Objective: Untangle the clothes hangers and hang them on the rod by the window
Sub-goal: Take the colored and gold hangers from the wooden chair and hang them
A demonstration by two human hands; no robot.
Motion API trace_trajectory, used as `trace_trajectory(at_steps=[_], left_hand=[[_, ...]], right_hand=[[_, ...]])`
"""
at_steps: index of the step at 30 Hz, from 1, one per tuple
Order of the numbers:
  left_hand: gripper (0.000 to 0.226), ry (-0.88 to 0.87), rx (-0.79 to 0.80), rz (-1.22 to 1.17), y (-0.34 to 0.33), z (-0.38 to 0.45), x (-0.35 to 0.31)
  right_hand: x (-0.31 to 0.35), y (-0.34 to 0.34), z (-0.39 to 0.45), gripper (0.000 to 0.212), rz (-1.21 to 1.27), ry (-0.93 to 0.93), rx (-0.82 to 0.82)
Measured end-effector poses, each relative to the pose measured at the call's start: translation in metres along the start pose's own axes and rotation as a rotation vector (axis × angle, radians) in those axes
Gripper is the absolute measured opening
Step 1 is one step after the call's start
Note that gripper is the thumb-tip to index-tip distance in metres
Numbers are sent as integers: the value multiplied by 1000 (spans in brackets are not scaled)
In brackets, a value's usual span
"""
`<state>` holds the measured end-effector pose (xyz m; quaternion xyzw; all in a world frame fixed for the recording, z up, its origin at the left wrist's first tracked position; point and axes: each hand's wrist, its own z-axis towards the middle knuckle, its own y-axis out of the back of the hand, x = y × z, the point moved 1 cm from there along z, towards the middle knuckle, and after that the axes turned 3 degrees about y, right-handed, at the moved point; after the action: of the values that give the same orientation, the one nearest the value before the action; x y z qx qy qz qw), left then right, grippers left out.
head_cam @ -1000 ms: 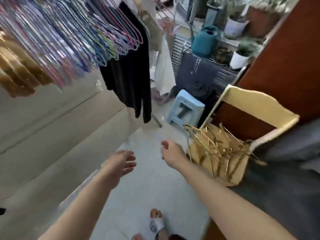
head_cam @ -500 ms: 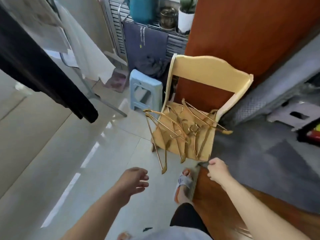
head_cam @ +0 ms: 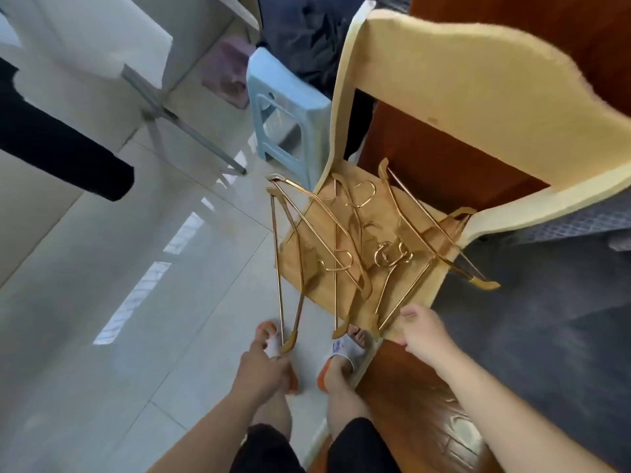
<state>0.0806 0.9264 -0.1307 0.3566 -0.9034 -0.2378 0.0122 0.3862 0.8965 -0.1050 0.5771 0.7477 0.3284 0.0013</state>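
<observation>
Gold metal hangers [head_cam: 345,247] lie in a tangled heap on the wooden seat of the pale yellow chair [head_cam: 474,97], their hooks knotted together near the middle of the seat. Several hanger arms stick out past the seat's front and left edges: two long ones hang over the left corner toward the white tiled floor [head_cam: 102,268], and the tip of one ends just in front of my left hand [head_cam: 263,367]. Another shoulder tip juts off the right front corner, over the dark grey rug [head_cam: 546,336].

My left hand hovers low above my left foot, knuckles up, fingers loosely curled; it sits just beside that hanging tip, but I cannot tell whether it touches it, and it grips nothing that I can see. My right hand [head_cam: 423,332] is at the seat's front right edge, fingers bent and close together, right beside the lower ends of two hangers; whether the fingertips touch the seat or the metal is hidden.

To the left the tiles lie open and sunlit. A light blue plastic stool [head_cam: 283,107] stands just behind the chair's left side. A black garment [head_cam: 58,148] hangs in at the far left. My sandals [head_cam: 341,353] stand close to the seat's front edge, on the border of tile and brown wood.
</observation>
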Motion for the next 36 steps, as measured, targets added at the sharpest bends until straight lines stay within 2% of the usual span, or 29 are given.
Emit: trace_trajectory(at_steps=[3,9,12,16,18,24,29,32,36], left_hand=[[101,40,-56,42,-32,56,-9],[124,17,-92,-58,-79,131,-26],[113,-8,-85,-134,-87,141,-32],[69,-11,-101,-153,-87,148,-30],[58,-1,-119,-186,-84,154,-26],[49,-105,-111,-301,-61,126,-32],[55,-151,-137,-387,-17,89,-12],[60,-106,-180,-373,19,69,11],[60,-22,-269,-394,63,52,42]], right_hand=[[-15,-7,32,15,9,-46,-6],[-38,-31,53,14,81,-134,16],[-38,-39,54,14,84,-141,50],[-33,-45,51,15,65,-152,96],[-30,-45,51,16,56,-168,120],[-29,-48,56,21,76,-211,117],[-23,-60,55,23,17,-243,122],[2,-76,58,24,-193,-125,105],[65,-107,82,27,-343,111,-59]])
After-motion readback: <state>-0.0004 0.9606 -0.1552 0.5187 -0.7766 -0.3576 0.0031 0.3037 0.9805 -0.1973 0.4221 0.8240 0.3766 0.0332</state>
